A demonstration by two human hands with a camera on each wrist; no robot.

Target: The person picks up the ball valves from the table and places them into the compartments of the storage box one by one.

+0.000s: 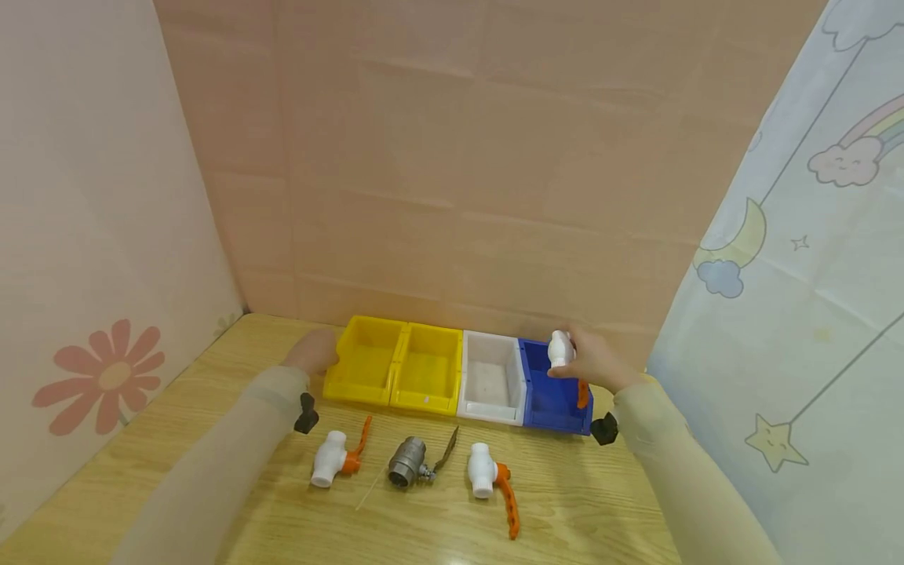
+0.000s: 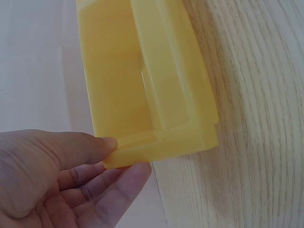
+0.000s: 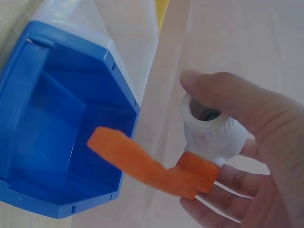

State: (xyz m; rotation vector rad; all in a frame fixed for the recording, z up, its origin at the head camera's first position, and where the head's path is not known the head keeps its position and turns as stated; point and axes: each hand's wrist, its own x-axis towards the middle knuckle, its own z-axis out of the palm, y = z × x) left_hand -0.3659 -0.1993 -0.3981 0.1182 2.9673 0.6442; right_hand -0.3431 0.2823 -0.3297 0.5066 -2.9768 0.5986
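My right hand grips a white plastic ball valve over the blue bin. In the right wrist view the valve's orange handle points toward the blue bin's opening, and the thumb lies along the white body's rim. At the far left, my left hand holds the end wall of a yellow bin. The left wrist view shows the thumb on the rim and fingers on the wall's outer side.
A second yellow bin and a white bin stand between the held yellow bin and the blue one. In front lie two more white valves with orange handles, a metal ball valve and a thin pale strip. Fabric walls surround the wooden table.
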